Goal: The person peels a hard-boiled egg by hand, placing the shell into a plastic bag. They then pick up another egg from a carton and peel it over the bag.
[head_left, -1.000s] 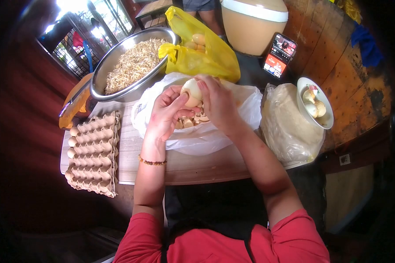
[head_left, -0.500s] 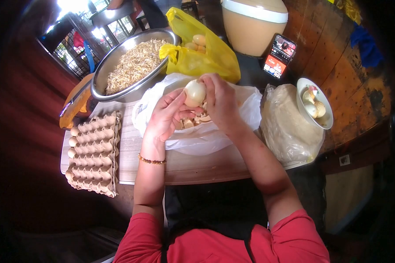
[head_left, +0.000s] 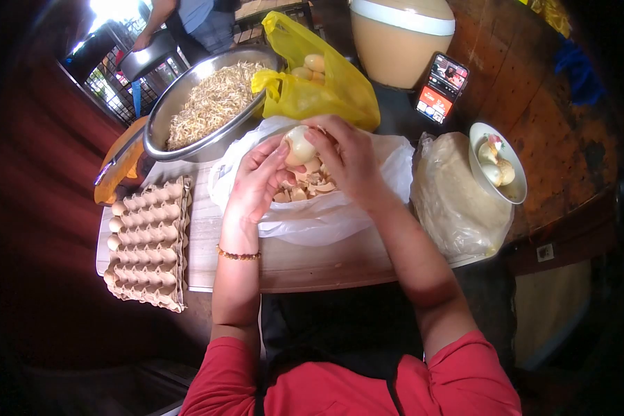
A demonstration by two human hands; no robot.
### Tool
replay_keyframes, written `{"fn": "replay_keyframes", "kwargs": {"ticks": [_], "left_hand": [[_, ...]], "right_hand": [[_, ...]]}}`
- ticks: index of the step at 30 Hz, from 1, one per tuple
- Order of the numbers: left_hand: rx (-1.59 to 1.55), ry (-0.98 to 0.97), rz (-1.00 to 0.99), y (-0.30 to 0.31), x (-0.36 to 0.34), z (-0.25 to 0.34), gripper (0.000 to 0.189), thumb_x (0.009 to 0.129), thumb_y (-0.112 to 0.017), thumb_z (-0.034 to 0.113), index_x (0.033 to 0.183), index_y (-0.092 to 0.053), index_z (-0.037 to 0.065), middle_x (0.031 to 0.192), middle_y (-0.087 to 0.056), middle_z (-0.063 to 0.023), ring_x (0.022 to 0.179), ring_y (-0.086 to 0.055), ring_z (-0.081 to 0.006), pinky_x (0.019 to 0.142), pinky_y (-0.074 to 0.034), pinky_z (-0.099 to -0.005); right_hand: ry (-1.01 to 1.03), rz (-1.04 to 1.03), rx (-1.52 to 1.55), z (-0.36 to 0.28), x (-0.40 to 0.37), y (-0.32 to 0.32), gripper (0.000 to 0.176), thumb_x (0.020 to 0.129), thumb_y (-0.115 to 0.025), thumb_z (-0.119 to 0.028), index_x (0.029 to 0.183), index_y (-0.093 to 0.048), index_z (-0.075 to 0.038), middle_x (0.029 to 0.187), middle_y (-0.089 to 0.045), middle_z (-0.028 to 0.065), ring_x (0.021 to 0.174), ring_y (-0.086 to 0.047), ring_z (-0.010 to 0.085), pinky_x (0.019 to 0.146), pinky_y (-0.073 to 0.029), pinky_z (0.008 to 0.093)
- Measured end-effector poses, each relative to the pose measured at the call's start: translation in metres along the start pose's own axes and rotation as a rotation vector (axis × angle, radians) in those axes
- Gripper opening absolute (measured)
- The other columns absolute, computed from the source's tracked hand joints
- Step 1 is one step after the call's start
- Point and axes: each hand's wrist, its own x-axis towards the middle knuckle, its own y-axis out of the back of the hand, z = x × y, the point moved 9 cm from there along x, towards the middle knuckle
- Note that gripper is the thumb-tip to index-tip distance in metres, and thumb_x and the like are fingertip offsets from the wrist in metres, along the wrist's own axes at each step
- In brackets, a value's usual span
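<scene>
A pale, mostly peeled egg (head_left: pixel 301 147) is held above a white plastic bag (head_left: pixel 319 227). My left hand (head_left: pixel 256 182) grips it between thumb and fingers from the left and below. The bent fingers of my right hand (head_left: pixel 352 159) press on its upper right side; whether they pinch a bit of shell is hidden. Broken eggshells (head_left: pixel 315 188) lie in the bag below my hands.
Left are egg cartons (head_left: pixel 149 243) with several eggs along one edge. Behind stand a metal bowl of sprouts (head_left: pixel 211 107) and a yellow bag (head_left: pixel 343 90) with eggs. At right are a phone (head_left: pixel 442 88), a clear plastic bag (head_left: pixel 457 197) and a bowl (head_left: pixel 518 182) with eggs. A person (head_left: pixel 204 24) stands behind.
Both hands have shifted slightly left with the egg, and my right fingers have moved over its upper side. More eggshells show beneath. In the background, a person has come further into view.
</scene>
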Motion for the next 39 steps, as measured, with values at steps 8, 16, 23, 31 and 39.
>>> {"fn": "replay_keyframes", "kwargs": {"ticks": [8, 16, 23, 31, 39], "left_hand": [[-0.023, 0.020, -0.072, -0.006, -0.001, -0.003, 0.033, 0.097, -0.052, 0.018, 0.120, -0.054, -0.005, 0.099, -0.065, -0.0114, 0.076, -0.064, -0.0151, 0.062, -0.051, -0.0227], [-0.012, 0.025, -0.098, -0.010, -0.001, -0.004, 0.036, 0.099, -0.047, 0.021, 0.126, -0.049, -0.004, 0.105, -0.064, -0.0112, 0.082, -0.064, -0.0161, 0.066, -0.050, -0.0241], [-0.138, 0.003, -0.078, -0.009, 0.000, -0.001, 0.041, 0.101, -0.042, 0.022, 0.134, -0.039, -0.002, 0.114, -0.060, -0.0127, 0.094, -0.064, -0.0209, 0.071, -0.049, -0.0252], [-0.202, -0.027, -0.111, -0.017, 0.002, -0.003, 0.036, 0.101, -0.042, 0.020, 0.129, -0.042, -0.002, 0.113, -0.060, -0.0149, 0.099, -0.064, -0.0252, 0.077, -0.054, -0.0273], [-0.199, -0.011, -0.090, -0.022, 0.002, -0.006, 0.034, 0.101, -0.042, 0.021, 0.125, -0.044, -0.003, 0.110, -0.061, -0.0154, 0.096, -0.065, -0.0237, 0.076, -0.055, -0.0265]], "right_hand": [[0.065, 0.045, -0.121, -0.007, -0.005, 0.002, 0.010, 0.092, -0.054, -0.008, 0.095, -0.059, 0.000, 0.084, -0.063, 0.0175, 0.076, -0.063, 0.0335, 0.067, -0.049, 0.0340], [-0.097, 0.074, -0.085, 0.010, -0.006, 0.002, 0.011, 0.094, -0.049, -0.012, 0.097, -0.054, -0.003, 0.088, -0.063, 0.0169, 0.082, -0.062, 0.0347, 0.068, -0.048, 0.0413], [-0.288, 0.042, 0.042, 0.020, -0.008, 0.000, 0.015, 0.095, -0.050, -0.015, 0.096, -0.057, -0.002, 0.088, -0.063, 0.0168, 0.082, -0.062, 0.0329, 0.071, -0.048, 0.0384], [-0.030, 0.124, -0.007, 0.002, -0.008, -0.006, 0.022, 0.095, -0.050, -0.015, 0.109, -0.056, 0.000, 0.098, -0.061, 0.0203, 0.089, -0.058, 0.0364, 0.077, -0.047, 0.0407], [-0.057, 0.188, -0.133, 0.006, -0.014, -0.005, 0.018, 0.096, -0.046, -0.012, 0.104, -0.056, 0.000, 0.093, -0.060, 0.0212, 0.087, -0.058, 0.0387, 0.075, -0.047, 0.0424]]}}
